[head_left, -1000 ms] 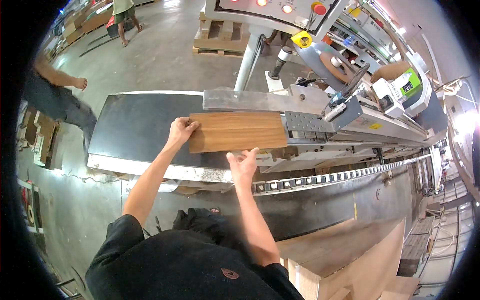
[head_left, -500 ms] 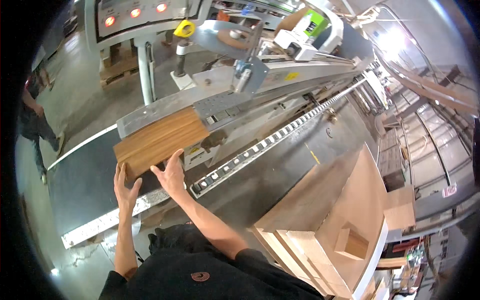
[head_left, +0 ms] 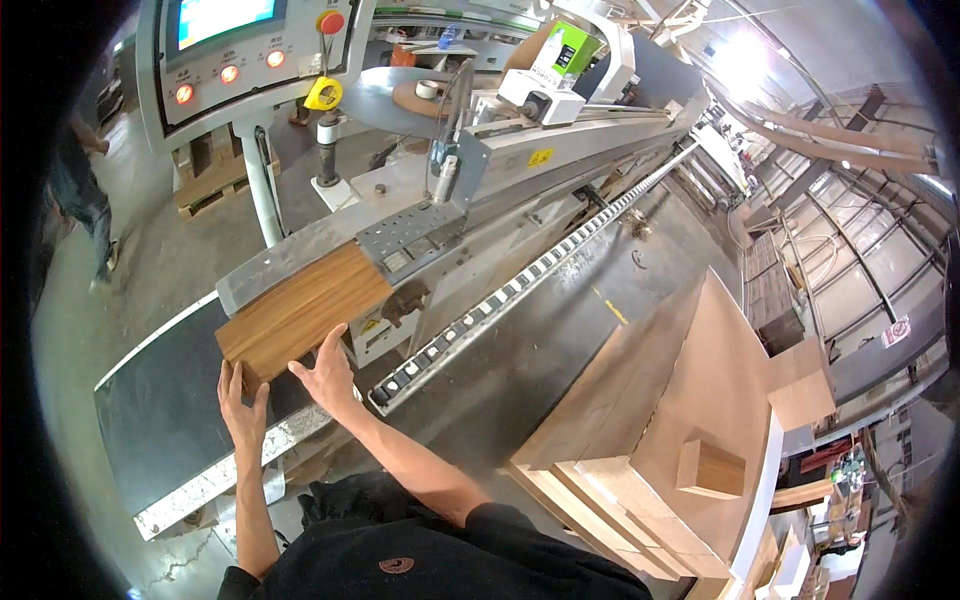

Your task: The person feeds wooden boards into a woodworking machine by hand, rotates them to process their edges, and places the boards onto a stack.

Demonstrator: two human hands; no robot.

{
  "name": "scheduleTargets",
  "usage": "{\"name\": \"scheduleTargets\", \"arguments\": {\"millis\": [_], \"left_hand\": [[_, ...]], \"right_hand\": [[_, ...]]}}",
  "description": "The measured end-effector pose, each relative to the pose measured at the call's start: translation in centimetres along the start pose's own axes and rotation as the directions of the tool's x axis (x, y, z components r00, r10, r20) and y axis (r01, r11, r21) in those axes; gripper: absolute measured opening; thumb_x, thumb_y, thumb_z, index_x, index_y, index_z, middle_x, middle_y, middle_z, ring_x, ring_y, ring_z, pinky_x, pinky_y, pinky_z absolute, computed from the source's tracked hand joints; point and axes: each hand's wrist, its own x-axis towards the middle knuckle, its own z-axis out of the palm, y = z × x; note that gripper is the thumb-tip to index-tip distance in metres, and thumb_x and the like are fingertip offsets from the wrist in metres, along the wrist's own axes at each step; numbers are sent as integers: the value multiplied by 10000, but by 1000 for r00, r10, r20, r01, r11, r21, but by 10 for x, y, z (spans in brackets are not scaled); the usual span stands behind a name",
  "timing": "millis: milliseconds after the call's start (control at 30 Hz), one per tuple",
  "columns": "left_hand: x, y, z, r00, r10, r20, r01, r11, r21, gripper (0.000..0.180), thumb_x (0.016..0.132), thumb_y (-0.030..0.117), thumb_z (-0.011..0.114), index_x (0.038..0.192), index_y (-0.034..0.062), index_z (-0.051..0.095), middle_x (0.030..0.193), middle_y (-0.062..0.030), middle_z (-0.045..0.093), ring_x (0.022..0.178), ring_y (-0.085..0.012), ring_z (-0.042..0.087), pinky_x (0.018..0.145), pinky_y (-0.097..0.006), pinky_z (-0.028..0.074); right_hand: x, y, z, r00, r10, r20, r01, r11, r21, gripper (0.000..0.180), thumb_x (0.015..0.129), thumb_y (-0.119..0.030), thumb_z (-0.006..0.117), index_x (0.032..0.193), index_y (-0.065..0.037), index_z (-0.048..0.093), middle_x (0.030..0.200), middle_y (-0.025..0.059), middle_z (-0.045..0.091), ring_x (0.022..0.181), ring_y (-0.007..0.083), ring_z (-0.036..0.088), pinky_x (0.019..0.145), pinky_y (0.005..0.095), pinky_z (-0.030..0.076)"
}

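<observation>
A wood-grain board (head_left: pixel 305 312) lies flat on the black infeed table (head_left: pixel 160 400) of a long machine. Its far edge is against a grey metal fence (head_left: pixel 300 255), and its right end meets a perforated metal plate (head_left: pixel 405 230). At the board's near left corner, my left hand (head_left: pixel 242 408) touches it with the fingers stretched out and the thumb apart. My right hand (head_left: pixel 328 375) is at the near edge with thumb and fingers spread, the fingertips at or very close to the board. Neither hand wraps around it.
A control panel (head_left: pixel 250 85) with lit buttons stands beyond the board. Right of me are stacked large panels (head_left: pixel 700 400) with a small wooden block (head_left: pixel 710 468) on top. A roller rail (head_left: pixel 520 290) runs along the machine. Another person (head_left: pixel 85 200) is at the far left.
The whole view has shifted, bringing more of the control panel into sight. Board and hands keep nearly the same places on the machine. The other person's legs have changed position.
</observation>
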Motion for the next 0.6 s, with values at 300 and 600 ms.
{"name": "scheduleTargets", "arguments": {"millis": [300,600], "left_hand": [[0,0,1,1000,20,6,-20,999,44,579,835,190,718,1335,-40,538,1470,-246,426,1362,-388,400,1095,-453,378],[1,-3,3,1000,9,5,-9,997,78,569,826,176,719,1330,-27,552,1472,-244,430,1364,-394,398,1114,-459,353]], "right_hand": [[1,6,4,999,-32,-32,32,999,5,1213,810,-341,768,1456,144,-137,1431,367,355,1305,457,426,1070,444,395],[2,9,6,998,-54,-35,54,999,-5,1216,815,-349,762,1452,146,-148,1438,380,331,1318,467,408,1081,447,385]]}}
